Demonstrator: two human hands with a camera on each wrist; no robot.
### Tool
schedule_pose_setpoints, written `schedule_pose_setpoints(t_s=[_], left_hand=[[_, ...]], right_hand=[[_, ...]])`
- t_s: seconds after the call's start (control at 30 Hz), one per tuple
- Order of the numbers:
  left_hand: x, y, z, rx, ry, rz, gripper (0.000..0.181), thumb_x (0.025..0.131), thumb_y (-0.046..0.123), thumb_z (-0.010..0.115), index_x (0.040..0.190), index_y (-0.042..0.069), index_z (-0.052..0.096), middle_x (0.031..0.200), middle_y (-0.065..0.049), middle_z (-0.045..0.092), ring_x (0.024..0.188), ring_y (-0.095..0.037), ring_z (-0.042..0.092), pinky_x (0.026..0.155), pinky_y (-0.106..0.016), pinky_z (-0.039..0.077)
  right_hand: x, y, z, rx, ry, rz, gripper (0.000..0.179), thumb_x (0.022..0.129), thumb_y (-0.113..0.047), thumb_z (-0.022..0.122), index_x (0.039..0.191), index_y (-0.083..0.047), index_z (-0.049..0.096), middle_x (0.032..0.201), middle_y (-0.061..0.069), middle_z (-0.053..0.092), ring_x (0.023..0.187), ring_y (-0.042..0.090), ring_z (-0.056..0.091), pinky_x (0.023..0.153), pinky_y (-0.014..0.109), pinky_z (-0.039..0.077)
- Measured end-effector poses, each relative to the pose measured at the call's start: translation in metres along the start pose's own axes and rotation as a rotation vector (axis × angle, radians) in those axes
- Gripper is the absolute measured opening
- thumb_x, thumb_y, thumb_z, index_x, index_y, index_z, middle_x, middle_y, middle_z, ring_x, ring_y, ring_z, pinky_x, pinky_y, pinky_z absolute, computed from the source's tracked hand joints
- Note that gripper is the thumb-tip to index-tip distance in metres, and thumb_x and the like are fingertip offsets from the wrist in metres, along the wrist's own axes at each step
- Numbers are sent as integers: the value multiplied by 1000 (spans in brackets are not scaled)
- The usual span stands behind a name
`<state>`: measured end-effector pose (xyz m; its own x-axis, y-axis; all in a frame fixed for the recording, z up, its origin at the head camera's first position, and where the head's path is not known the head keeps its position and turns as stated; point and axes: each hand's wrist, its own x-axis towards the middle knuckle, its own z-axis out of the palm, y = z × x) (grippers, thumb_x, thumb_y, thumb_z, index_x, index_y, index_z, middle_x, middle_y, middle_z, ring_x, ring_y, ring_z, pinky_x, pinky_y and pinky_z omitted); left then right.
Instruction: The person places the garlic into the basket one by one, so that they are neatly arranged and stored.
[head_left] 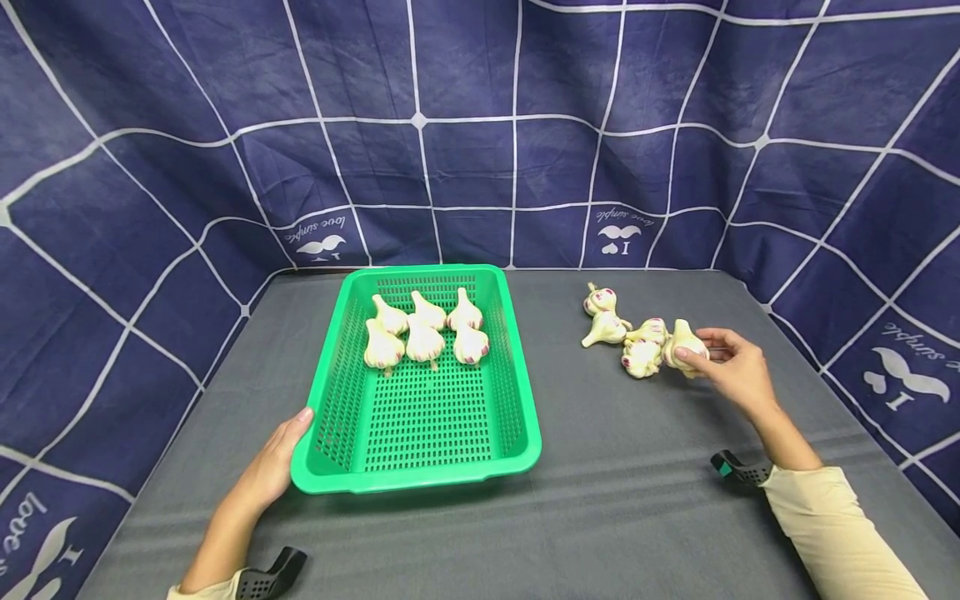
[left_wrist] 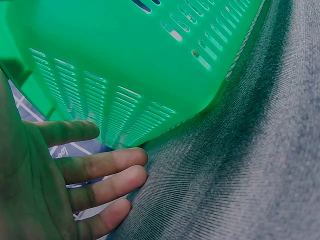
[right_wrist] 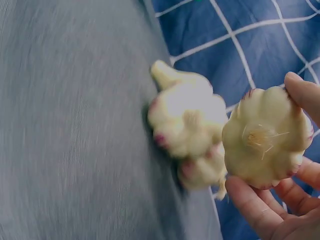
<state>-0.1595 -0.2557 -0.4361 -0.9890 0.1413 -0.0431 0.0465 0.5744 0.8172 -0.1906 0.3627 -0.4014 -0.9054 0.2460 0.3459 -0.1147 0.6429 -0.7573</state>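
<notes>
My right hand (head_left: 738, 371) pinches a garlic bulb (head_left: 684, 346) between thumb and fingers, its stem up in the head view. Seen from the right wrist, the held garlic bulb (right_wrist: 267, 137) shows its root end. Beside it, several other garlic bulbs (head_left: 606, 327) lie bunched on the right part of the table. My left hand (head_left: 273, 458) is at the near left side of a green plastic basket (head_left: 416, 479), a digit at the rim. In the left wrist view its fingers (left_wrist: 107, 190) are extended next to the slotted wall. Inside the basket, garlic bulbs (head_left: 425, 342) stand in two rows of three.
A grey cloth (head_left: 600, 500) covers the table. Behind and at both sides hangs a dark blue curtain (head_left: 465, 167) with white grid lines. Each wrist carries a black camera band, such as the right wrist band (head_left: 738, 468).
</notes>
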Motion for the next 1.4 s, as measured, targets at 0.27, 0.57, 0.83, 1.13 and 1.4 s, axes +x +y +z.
schedule_pose_setpoints(t_s=[0.27,0.57,0.83,1.13,1.4], left_hand=[[-2,-1,1,-2,16,7,66,107,34,18,137,-22,36,135,-42,40,130,-50,34,108,-61,24],[-3,-1,0,0,3,-1,68,108,35,18,140,-23,30,140,-44,33,134,-55,28,111,-64,19],[-3,0,0,12,1,-1,69,107,36,18,140,-24,29,142,-45,31,135,-56,26,111,-63,18],[-2,1,1,11,-10,-17,70,107,37,19,142,-23,26,144,-44,28,136,-56,24,112,-63,16],[-2,1,0,11,-4,0,69,108,36,19,140,-24,28,142,-45,30,135,-56,25,112,-63,17]], right_hand=[[0,-16,9,-67,-45,-52,56,83,-24,82,125,7,62,94,-7,62,81,-7,54,63,11,42],[0,-19,17,-88,-50,-94,57,80,-21,83,123,10,61,106,20,62,87,-6,49,76,19,41],[4,-18,26,-38,-98,-126,51,80,-16,83,120,4,61,109,12,62,89,-5,53,71,13,43],[7,-30,37,-108,-85,-107,58,80,-27,84,121,4,58,107,21,67,82,-6,54,67,12,42],[11,-43,41,-111,-56,-105,55,79,-27,85,117,4,59,103,19,68,81,7,62,65,10,43]])
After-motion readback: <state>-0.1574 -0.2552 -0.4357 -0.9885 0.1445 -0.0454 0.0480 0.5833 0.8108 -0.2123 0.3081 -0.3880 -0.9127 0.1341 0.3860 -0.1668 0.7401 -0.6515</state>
